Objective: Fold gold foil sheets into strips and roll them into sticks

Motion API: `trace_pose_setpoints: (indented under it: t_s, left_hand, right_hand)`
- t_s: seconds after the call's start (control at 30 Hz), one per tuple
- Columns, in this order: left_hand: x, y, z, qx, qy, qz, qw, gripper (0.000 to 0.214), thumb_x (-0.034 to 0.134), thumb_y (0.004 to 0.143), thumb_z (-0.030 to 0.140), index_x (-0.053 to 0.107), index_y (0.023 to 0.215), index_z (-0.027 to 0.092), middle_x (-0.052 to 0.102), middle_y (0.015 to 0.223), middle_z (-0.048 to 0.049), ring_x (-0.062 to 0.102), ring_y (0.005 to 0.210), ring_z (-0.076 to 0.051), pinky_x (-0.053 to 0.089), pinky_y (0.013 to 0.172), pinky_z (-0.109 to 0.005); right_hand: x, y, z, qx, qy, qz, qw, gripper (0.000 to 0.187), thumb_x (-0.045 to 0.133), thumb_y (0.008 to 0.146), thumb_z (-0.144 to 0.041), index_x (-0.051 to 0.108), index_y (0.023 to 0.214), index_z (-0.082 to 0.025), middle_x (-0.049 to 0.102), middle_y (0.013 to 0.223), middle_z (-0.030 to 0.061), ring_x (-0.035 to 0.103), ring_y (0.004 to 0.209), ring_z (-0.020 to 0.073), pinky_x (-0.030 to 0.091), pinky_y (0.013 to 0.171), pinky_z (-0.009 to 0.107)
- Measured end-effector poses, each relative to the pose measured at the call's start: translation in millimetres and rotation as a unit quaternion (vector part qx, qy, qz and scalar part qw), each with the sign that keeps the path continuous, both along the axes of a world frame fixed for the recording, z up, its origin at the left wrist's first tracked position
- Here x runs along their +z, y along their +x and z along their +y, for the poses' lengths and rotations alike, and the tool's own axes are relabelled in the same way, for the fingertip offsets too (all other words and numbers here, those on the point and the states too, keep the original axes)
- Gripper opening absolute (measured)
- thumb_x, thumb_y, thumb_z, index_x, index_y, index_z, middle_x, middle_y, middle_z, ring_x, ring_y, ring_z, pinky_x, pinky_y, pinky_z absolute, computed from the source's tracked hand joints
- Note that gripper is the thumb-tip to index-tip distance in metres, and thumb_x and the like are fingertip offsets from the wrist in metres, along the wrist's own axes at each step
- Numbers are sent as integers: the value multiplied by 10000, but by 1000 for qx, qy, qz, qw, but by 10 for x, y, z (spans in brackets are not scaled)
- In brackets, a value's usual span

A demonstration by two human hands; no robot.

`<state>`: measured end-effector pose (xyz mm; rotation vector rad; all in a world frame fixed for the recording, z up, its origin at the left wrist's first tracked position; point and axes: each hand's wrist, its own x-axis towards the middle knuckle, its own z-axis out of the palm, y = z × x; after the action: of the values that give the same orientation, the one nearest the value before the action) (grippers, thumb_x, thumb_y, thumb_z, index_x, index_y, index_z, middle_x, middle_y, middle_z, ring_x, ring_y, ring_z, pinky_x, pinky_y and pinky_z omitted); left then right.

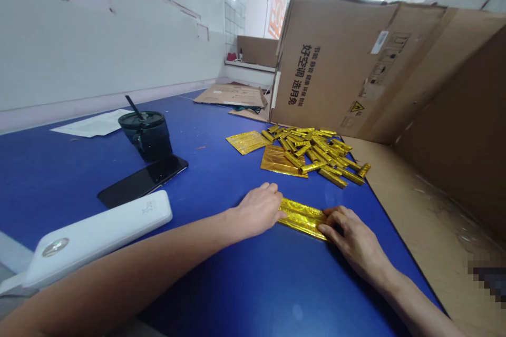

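A strip of folded gold foil paper [301, 217] lies on the blue tabletop between my two hands. My left hand [263, 208] is closed on its left end, fingers curled and thumb along the near side. At the right end my right hand [348, 229] pinches the foil between thumb and fingers. Just beyond them is a loose pile of rolled gold foil pieces [316, 150]. Two flat gold foil sheets lie at the pile's left: a lighter sheet [247, 142] and a more orange sheet [276, 162], partly under the rolls.
A dark lidded cup [146, 134] with a straw stands at the left, near a black phone [144, 181] and a white device [103, 234]. White paper [89, 125] lies behind. A large cardboard box [336, 63] borders the table's right side; flattened cardboard [233, 95] lies at the far end.
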<state>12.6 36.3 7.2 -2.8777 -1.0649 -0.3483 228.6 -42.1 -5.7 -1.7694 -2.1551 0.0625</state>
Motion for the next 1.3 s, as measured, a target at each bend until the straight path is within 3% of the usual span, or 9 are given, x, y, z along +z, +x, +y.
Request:
trace_pose_setpoints:
  t_s: [0.27,0.43,0.57,0.73,0.93,1.03,1.17,1.3]
  left_hand:
    - [-8,2,-30,0,14,11,1000,235,541,742,367,547,782,136,517,820,-60,477,783,-206,409,649,-300]
    - [-2,8,-70,2,31,20,999,221,518,764,351,552,851,151,515,840,-63,474,798,-216,390,656,-323]
    - [-37,5,-71,-31,44,18,998,173,468,801,305,567,893,197,523,849,-57,474,832,-221,376,682,-336]
    - [-115,14,-104,-95,34,24,995,237,384,839,193,524,1014,116,539,993,-95,460,965,-203,358,798,-304]
    - [-74,47,-385,-99,25,40,994,415,395,833,385,484,1073,59,501,1105,-158,430,1028,-262,358,811,-337]
    - [-32,46,-482,-105,-3,39,994,535,416,803,462,383,1185,88,476,1164,-132,409,1062,-253,342,839,-336]
    - [-17,26,-493,-128,-36,34,990,595,427,756,550,390,1189,143,451,1223,-79,374,1106,-263,315,884,-343]
    - [-38,16,-473,-139,-56,35,988,652,408,752,572,378,1210,110,411,1262,-104,310,1174,-270,257,947,-360]
  right_hand:
    - [-38,-37,5,-20,22,-14,999,159,474,778,-353,484,687,-223,565,834,36,529,763,189,448,652,312]
    - [-36,-41,-4,-15,43,-18,999,203,488,770,-337,534,936,-228,583,866,39,540,787,196,464,668,320]
    - [-29,-42,-7,17,45,-40,998,225,447,804,-326,592,968,-273,580,952,39,537,849,195,464,712,318]
    - [-28,24,28,18,42,-67,997,251,448,809,-327,627,976,-273,585,1004,50,538,887,207,453,764,352]
    - [-61,239,106,14,28,-67,997,266,447,808,-315,630,998,-280,547,1130,60,503,1000,229,410,852,400]
    - [-68,289,119,20,15,-53,998,272,442,809,-307,626,1008,-278,529,1161,63,487,1034,231,398,872,404]
    - [-62,291,119,31,9,-42,999,277,440,812,-294,631,1008,-252,531,1159,86,485,1042,234,392,881,399]
    - [-76,308,126,41,10,-27,999,273,449,805,-288,630,1007,-255,536,1162,78,488,1048,233,391,885,407]
